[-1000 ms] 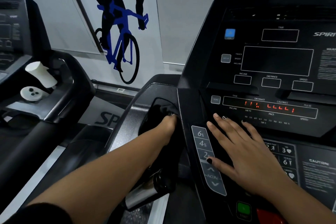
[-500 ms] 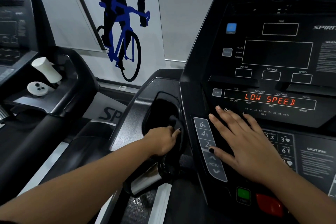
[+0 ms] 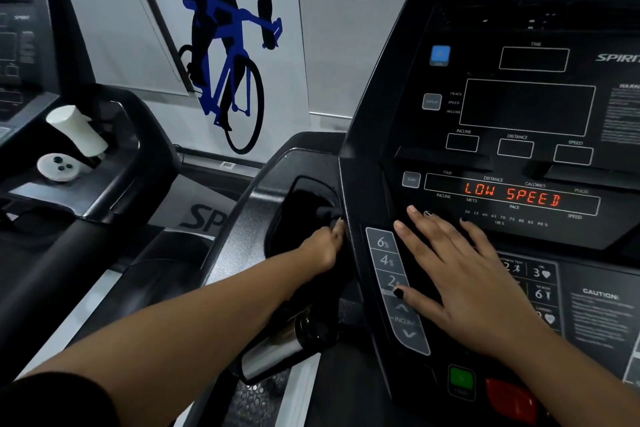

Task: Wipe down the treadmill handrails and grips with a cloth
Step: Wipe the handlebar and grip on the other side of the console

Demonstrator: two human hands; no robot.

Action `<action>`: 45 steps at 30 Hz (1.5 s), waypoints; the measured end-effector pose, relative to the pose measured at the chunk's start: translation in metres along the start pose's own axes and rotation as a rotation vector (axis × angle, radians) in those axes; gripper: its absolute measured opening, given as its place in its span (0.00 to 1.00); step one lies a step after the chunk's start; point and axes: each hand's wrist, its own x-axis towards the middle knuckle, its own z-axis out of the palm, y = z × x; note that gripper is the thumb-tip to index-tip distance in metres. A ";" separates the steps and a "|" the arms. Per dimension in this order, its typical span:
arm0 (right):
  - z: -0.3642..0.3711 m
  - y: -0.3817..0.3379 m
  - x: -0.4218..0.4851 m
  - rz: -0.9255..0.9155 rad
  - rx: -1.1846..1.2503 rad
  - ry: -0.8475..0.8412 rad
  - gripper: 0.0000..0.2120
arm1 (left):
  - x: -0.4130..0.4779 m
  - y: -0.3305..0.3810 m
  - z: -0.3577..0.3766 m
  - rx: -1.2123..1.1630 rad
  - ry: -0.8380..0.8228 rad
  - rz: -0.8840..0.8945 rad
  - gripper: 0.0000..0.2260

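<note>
While my left hand [image 3: 320, 246] pinches the dark crumpled cloth [image 3: 326, 213] inside the black recessed pocket [image 3: 304, 196] left of the black treadmill console [image 3: 519, 107], my right hand [image 3: 460, 274] lies flat on it, fingers spread. The near chrome-and-black handrail grip [image 3: 272, 352] sits untouched; I judge most wiping remains.
</note>
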 end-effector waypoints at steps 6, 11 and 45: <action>0.000 0.000 0.000 -0.001 -0.004 -0.004 0.36 | 0.053 0.004 0.003 -0.405 0.074 -0.267 0.35; 0.001 -0.001 -0.001 0.001 -0.018 -0.003 0.36 | 0.031 0.003 0.003 -0.154 0.047 -0.159 0.25; -0.003 0.002 0.000 -0.004 0.023 -0.017 0.36 | 0.014 -0.017 -0.033 0.844 -0.305 -0.067 0.33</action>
